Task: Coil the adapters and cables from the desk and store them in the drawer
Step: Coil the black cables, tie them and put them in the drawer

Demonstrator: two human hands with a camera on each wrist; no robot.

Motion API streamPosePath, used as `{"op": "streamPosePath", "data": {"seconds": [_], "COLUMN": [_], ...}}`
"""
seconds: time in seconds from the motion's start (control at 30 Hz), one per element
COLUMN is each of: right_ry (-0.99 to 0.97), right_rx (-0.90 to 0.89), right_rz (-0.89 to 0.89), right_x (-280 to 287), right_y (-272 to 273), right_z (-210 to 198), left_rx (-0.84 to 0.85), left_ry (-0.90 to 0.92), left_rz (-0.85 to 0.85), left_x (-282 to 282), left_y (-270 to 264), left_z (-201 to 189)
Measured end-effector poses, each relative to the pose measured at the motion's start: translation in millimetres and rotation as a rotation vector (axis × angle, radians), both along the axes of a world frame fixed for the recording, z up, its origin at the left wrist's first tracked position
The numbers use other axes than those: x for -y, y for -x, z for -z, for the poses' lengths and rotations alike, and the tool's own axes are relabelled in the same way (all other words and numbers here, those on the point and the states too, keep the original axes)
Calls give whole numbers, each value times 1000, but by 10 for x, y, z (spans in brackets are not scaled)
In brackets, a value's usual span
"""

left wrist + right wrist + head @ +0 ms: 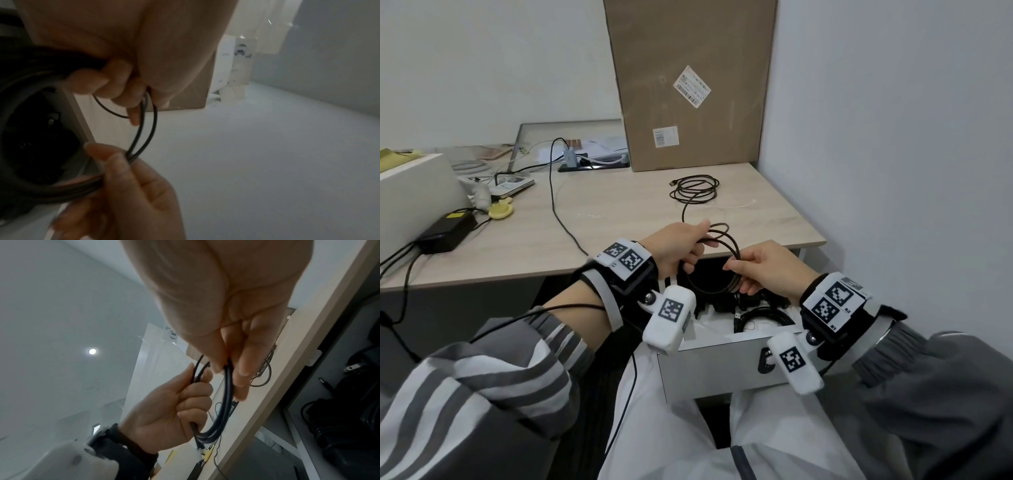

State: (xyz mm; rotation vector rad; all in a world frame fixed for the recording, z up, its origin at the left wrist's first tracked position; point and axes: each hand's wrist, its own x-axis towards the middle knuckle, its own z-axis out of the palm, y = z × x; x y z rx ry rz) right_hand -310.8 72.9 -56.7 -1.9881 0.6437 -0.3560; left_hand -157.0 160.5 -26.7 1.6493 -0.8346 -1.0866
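Observation:
A black cable (732,246) is partly wound into a coil held over the open drawer (715,363). My left hand (688,245) grips the coil's top left, fingers curled round the loops (144,129). On the right side of the coil, my right hand (746,274) pinches the strands (226,394) between thumb and fingers. The rest of the same cable (693,190) lies in loose loops on the desk (619,212), joined by a strand running to my left hand. Inside the drawer lie black cables and adapters (760,318).
A tall cardboard box (691,85) stands at the back of the desk against the right wall. A black power brick (446,228) and a white box (410,192) sit at the left. A thin black wire (558,212) crosses the desk.

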Motion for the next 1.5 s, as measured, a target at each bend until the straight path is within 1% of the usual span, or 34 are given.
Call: {"op": "streamPosePath", "data": {"seconds": [0.07, 0.17, 0.2, 0.27, 0.33, 0.37, 0.43, 0.5, 0.57, 0.63, 0.67, 0.77, 0.83, 0.97, 1.07, 1.2, 1.3, 1.33, 1.4, 1.5], "right_ry": [118, 344, 421, 505, 484, 468, 480, 521, 506, 451, 385, 89, -45, -63, -44, -15, -20, 10, 116, 330], "right_rx": [-17, 112, 130, 79, 58, 81, 122, 148, 168, 197, 238, 376, 404, 379, 426, 401, 414, 414, 383, 252], "right_rz": [-30, 75, 47, -107, -228, -233, -145, -1, 94, 141, 152, 179, 204, 190, 164, 138, 106, 110, 119, 43], "right_x": [46, 225, 277, 319, 309, 314, 350, 426, 467, 418, 365, 232, 199, 153, 127, 88, 127, 168, 262, 330], "right_y": [5, -24, -53, -157, -284, -339, -379, -351, -296, -286, -306, -385, -396, -345, -328, -343, -359, -354, -310, -225], "right_z": [-71, -173, -206, -232, -220, -211, -210, -190, -151, -115, -103, -100, -127, -156, -142, -194, -294, -340, -452, -633], "left_rx": [61, 128, 141, 160, 200, 219, 238, 204, 124, 53, 14, -114, -162, -227, -279, -300, -306, -291, -167, 166], "left_ry": [70, 119, 113, 95, 89, 99, 160, 256, 345, 401, 428, 517, 546, 571, 564, 540, 507, 478, 415, 385], "left_rz": [-25, 32, 78, 182, 250, 249, 148, -24, -167, -270, -313, -411, -444, -446, -426, -425, -405, -388, -327, -213], "left_x": [-17, -80, -104, -139, -167, -177, -184, -178, -151, -97, -60, 52, 104, 143, 176, 215, 234, 227, 203, 141], "left_y": [-58, -138, -148, -159, -164, -174, -222, -301, -349, -314, -276, -156, -119, -88, -45, 22, 17, -6, -79, -149], "left_z": [18, -24, -43, -79, -105, -112, -106, -82, -49, -16, -3, -4, -21, -19, 13, 43, -18, -60, -151, -349]}}
